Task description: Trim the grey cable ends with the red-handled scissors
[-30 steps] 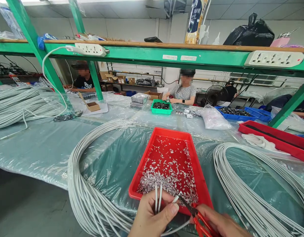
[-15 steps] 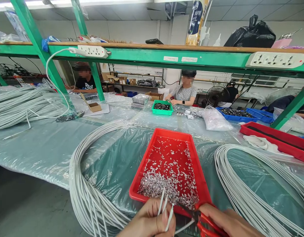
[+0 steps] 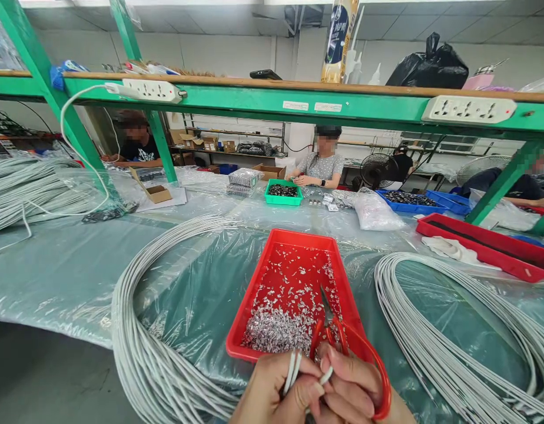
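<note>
Nearest, at the bench edge, the left hand (image 3: 276, 394) pinches a few white cable ends (image 3: 292, 370) between thumb and forefinger, their tips poking up just past the fingertips. The right hand (image 3: 355, 391) presses in against it, fingers curled through the loop of red-handled scissors (image 3: 342, 347), whose blades look closed and point away over the tray.

These cables look light and springy, with a smooth jacket that could slip, so a firm pinch close behind the tips seems the best hold.

Just beyond the fingers sits the red tray (image 3: 272, 259), strewn with small silvery bits (image 3: 281, 327). Grey cable coils (image 3: 139, 330) loop out to either side of the hands. Farther off, a green tray (image 3: 283, 192) lies before a seated person.
</note>
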Demonstrator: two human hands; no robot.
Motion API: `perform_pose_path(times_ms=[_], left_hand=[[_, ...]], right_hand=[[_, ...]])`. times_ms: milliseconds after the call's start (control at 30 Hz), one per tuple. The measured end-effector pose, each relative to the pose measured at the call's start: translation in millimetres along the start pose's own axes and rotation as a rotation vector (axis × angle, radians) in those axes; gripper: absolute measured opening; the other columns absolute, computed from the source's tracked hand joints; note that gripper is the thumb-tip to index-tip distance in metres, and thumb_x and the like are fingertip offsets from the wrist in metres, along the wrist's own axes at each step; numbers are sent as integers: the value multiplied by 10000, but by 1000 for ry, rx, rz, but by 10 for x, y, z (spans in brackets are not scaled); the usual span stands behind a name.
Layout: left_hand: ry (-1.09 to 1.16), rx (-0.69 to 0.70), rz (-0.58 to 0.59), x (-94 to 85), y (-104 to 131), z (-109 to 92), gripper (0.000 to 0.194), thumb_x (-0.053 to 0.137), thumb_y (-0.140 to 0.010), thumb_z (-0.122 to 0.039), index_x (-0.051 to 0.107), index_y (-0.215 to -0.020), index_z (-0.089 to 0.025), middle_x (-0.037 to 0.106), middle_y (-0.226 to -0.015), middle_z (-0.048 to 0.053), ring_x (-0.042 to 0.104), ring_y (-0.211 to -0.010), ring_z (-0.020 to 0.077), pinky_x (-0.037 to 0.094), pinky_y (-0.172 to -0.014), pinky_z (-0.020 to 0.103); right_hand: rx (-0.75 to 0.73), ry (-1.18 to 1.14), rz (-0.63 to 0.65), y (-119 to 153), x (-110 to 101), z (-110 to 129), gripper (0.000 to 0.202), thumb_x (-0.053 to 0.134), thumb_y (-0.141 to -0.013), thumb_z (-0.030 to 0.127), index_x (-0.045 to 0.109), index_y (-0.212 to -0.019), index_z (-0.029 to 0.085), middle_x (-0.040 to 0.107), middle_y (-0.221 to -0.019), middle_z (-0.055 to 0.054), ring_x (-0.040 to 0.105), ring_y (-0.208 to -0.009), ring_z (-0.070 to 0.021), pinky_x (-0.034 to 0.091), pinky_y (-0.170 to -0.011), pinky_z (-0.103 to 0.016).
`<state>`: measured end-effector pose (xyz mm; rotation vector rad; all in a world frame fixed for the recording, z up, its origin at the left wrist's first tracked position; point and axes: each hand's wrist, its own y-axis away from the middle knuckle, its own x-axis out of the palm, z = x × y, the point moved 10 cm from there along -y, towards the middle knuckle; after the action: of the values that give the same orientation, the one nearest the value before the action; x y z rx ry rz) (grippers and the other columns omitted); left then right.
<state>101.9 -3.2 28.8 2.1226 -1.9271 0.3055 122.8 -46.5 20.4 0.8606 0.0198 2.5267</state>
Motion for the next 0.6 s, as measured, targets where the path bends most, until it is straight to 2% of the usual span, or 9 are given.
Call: perform_pose_path(times_ms=[33, 100, 167, 233, 300, 367, 433, 500, 600], left_hand=[[-12, -27, -32, -26, -16, 12, 466, 644, -674, -579, 605, -681, -115, 490, -502, -23, 365, -418, 17, 262, -440, 156], [-1, -112, -81, -69, -40, 82, 496, 671, -615, -604, 538, -679, -130, 476, -497, -45, 334, -357, 4, 238, -380, 150], [-2, -159, -107, -104, -57, 128, 515, 686, -586, -610, 477, -666, -146, 433, -472, -69, 341, -330, 5, 241, -349, 142], [3, -150, -81, -106, -82, 122, 511, 702, -586, -592, 471, -652, -140, 417, -458, -70, 368, -345, 11, 265, -357, 135], [59, -122, 4, -61, -112, 101, 493, 701, -611, -573, 513, -674, -121, 477, -491, -35, 402, -366, 20, 292, -375, 139], [158, -128, 126, 14, -131, 110, 471, 685, -648, -560, 547, -709, -114, 523, -518, -8, 416, -373, 30, 308, -394, 153], [239, -177, 265, 109, -118, 157, 476, 676, -652, -571, 558, -659, -109, 491, -472, -17, 361, -350, 23, 245, -382, 159], [274, -234, 357, 173, -80, 222, 516, 698, -602, -594, 537, -559, -106, 414, -433, -40, 288, -356, 10, 164, -384, 175], [266, -255, 313, 135, -55, 292, 508, 706, -595, -591, 580, -599, -98, 412, -453, -48, 287, -384, 7, 146, -404, 179]], right_hand=[[-39, 12, -50, 0, -58, 56, 546, 572, -783, 545, 380, -435, 171, 206, -277, 108, 187, -256, -22, 270, -382, -176], [-155, 81, -204, 31, -206, 224, 328, 678, -779, 379, 578, -582, 138, 373, -364, 92, 290, -343, -16, 292, -447, -149], [-238, 146, -308, 57, -282, 336, 166, 728, -754, 246, 657, -686, 112, 519, -513, 49, 375, -468, -21, 289, -477, -119], [-233, 143, -302, 12, -265, 296, 290, 715, -758, 325, 602, -588, 118, 452, -442, 63, 351, -422, -25, 292, -451, -131], [-174, 103, -227, -78, -198, 163, 496, 635, -763, 510, 440, -472, 159, 249, -318, 110, 213, -283, -21, 277, -389, -171], [-136, 95, -178, -138, -160, 86, 534, 569, -752, 594, 359, -471, 192, 151, -284, 128, 136, -222, -28, 249, -344, -201], [-201, 153, -224, -128, -214, 197, 452, 601, -763, 540, 414, -555, 184, 236, -341, 115, 206, -292, -40, 246, -383, -198], [-319, 244, -319, -56, -314, 436, 365, 590, -813, 485, 455, -661, 182, 288, -420, 103, 245, -409, -64, 254, -454, -200], [-367, 452, -439, 7, -469, 710, 291, 571, -859, 413, 508, -710, 172, 348, -435, 94, 251, -455, -76, 245, -491, -216]])
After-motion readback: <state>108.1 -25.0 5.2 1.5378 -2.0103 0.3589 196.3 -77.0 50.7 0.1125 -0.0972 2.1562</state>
